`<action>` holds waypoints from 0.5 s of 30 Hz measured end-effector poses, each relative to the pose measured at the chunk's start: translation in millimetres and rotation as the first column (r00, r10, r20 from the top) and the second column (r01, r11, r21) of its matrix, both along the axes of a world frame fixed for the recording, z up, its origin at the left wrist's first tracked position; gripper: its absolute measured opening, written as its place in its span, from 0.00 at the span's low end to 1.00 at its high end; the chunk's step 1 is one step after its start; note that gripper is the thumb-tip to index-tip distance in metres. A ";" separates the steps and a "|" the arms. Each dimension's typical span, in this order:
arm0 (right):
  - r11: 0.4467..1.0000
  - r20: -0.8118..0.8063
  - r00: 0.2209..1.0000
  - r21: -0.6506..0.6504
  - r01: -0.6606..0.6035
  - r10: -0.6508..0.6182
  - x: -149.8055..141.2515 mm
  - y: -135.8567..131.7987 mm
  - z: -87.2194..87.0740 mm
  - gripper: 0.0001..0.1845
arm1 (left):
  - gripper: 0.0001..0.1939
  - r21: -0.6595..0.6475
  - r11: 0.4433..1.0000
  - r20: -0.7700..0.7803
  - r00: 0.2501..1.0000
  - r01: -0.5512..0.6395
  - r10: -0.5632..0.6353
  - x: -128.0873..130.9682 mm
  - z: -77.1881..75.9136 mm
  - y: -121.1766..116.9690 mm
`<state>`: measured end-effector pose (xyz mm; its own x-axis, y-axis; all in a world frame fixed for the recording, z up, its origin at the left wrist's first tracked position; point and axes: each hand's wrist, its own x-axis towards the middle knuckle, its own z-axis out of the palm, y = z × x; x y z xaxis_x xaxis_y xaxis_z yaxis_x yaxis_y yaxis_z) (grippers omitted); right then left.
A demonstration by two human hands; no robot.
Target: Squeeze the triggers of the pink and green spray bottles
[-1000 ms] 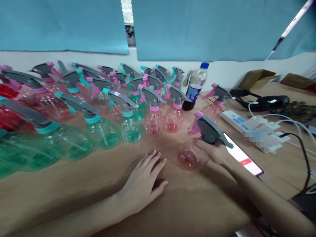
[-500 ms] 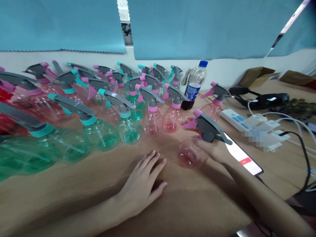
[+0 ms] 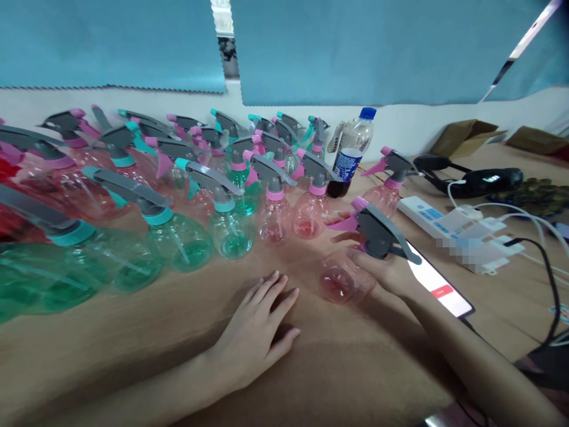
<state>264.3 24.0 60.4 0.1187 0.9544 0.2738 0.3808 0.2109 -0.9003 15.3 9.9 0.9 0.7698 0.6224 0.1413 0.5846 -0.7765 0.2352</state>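
Note:
My right hand (image 3: 377,264) grips a pink spray bottle (image 3: 341,281) around its neck, just under the grey and pink trigger head. The bottle leans, its head towards the right and its base towards the left. Palm down on the brown table (image 3: 338,379), my left hand (image 3: 262,329) lies with its fingers spread, holding nothing. Beyond it stand a green spray bottle (image 3: 232,234) and a pink one (image 3: 273,220) with a pink collar. Another pink spray bottle (image 3: 309,216) is just behind the held one.
Several more green and pink spray bottles crowd the left and back. A soda bottle (image 3: 351,155) with a blue cap stands near the wall. To the right are a lit phone (image 3: 438,281), a white power strip (image 3: 427,216) with cables, a black strapped device (image 3: 489,181) and an open cardboard box (image 3: 466,137).
Almost nothing differs. The held spray bottle's head has shifted very slightly to the right in my right hand. My left hand rests where it was.

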 end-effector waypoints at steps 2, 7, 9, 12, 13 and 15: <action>1.000 -0.004 1.000 0.002 -0.004 0.004 1.0 0.5 -1.9 0.15 | 0.25 -0.003 1.000 -0.008 1.000 0.002 -0.002 -0.2 0.5 0.2; 1.000 -0.012 1.000 0.014 -0.002 0.002 1.5 0.3 -3.1 0.09 | 0.25 -0.020 1.000 -0.018 1.000 0.007 -0.007 -0.7 1.6 1.2; 1.000 -0.007 1.000 -0.008 0.019 -0.019 1.3 -0.3 -2.4 0.13 | 0.25 -0.022 1.000 -0.027 1.000 0.006 -0.007 -0.7 1.5 1.0; 0.998 0.029 0.998 -0.039 0.048 -0.047 1.3 -1.1 -1.0 0.17 | 0.25 -0.017 1.000 -0.028 1.000 0.007 -0.008 -0.9 0.8 0.7; 0.998 0.039 0.998 -0.042 0.049 -0.047 1.3 -1.2 -0.6 0.17 | 0.25 -0.017 1.000 -0.025 1.000 0.010 -0.011 -1.2 0.5 1.0; 0.999 0.042 0.999 -0.038 0.033 -0.031 1.4 -1.3 0.3 0.17 | 0.25 -0.013 1.000 -0.013 1.000 0.018 -0.019 -2.1 0.1 2.6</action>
<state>265.7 22.7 60.7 0.1387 0.9602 0.2424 0.4242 0.1636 -0.8907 13.2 12.6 1.0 0.7829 0.6097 0.1236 0.5733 -0.7842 0.2375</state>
